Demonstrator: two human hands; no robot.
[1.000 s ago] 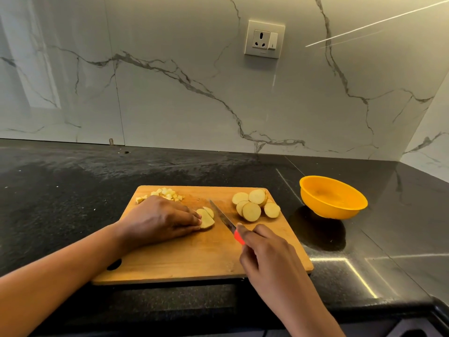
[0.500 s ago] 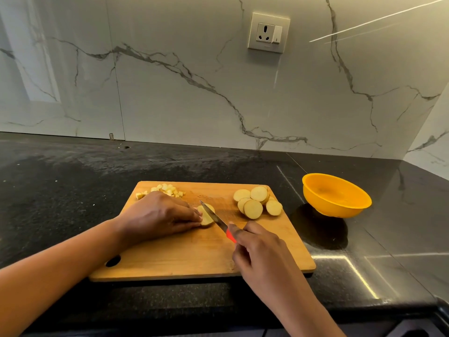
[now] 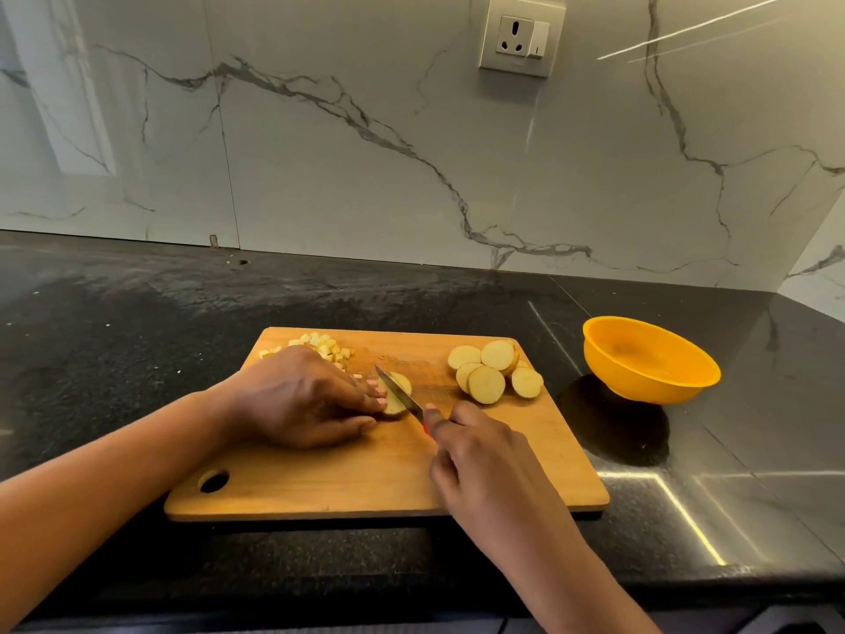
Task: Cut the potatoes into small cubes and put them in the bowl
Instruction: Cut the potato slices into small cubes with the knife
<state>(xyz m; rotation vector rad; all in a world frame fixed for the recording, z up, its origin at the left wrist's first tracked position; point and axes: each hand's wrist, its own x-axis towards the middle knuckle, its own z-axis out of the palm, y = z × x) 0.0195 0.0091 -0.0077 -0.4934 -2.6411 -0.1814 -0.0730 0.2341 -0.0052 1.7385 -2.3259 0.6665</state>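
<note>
Now the knife [image 3: 397, 392] has reached the slice [image 3: 405, 383].

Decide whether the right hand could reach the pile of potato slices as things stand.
Probably yes: the potato slices lie uncovered on the cutting board just beyond the right hand, nothing between, though it grips the knife.

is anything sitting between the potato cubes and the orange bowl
Yes. The heap of round slices lies on the cutting board's right half, straight between the cubes and the bowl. The knife and the slice being cut come close to that line too, nearer the cubes.
</note>
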